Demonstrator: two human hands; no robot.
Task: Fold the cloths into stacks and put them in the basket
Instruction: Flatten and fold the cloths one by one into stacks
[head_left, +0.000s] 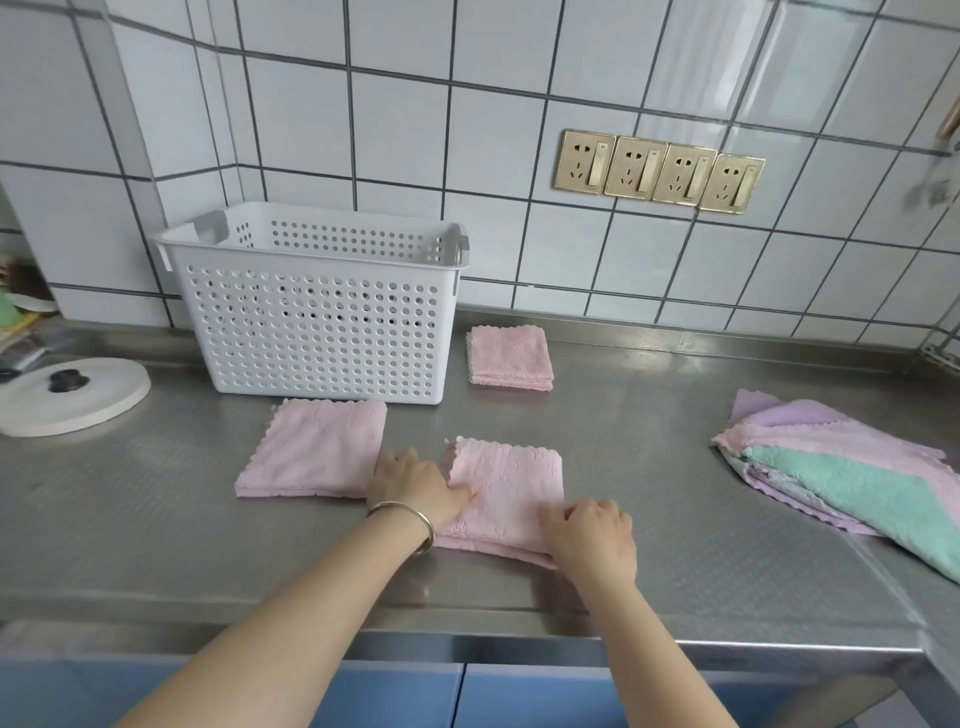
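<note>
The brushed stainless-steel countertop (675, 493) fills the middle and lower frame, its front edge running along the bottom. The white perforated plastic basket (322, 312) stands at centre left against the tiled wall, open at the top; nothing shows through its holes.

At the right edge lies the loose pile of unfolded cloths in purple, pink and teal (841, 478), partly fanned out. A pink fleece cloth folded flat (317, 449) lies just in front of the basket. A smaller squared pink stack (511, 356) sits just right of the basket, near the wall.

The pink cloth being folded (511, 493) lies at centre frame. The left hand (415, 480) presses on its left edge, fingers curled loosely, thumb on the fabric. The right hand (592, 535) rests on the lower right corner, fingers bent over the fabric; whether either hand pinches the cloth cannot be told.

Handling: the cloths appear light, soft and limp, and likely to unfold if lifted by one corner. Take hold at opposite edges of the fold, or slide the fingers underneath and support the whole stack.

Clearance: open steel lies between the centre cloth and the pile. The path to the basket rises over its tall front wall. A white round lid with a black knob (70, 395) lies at far left, well apart.
</note>
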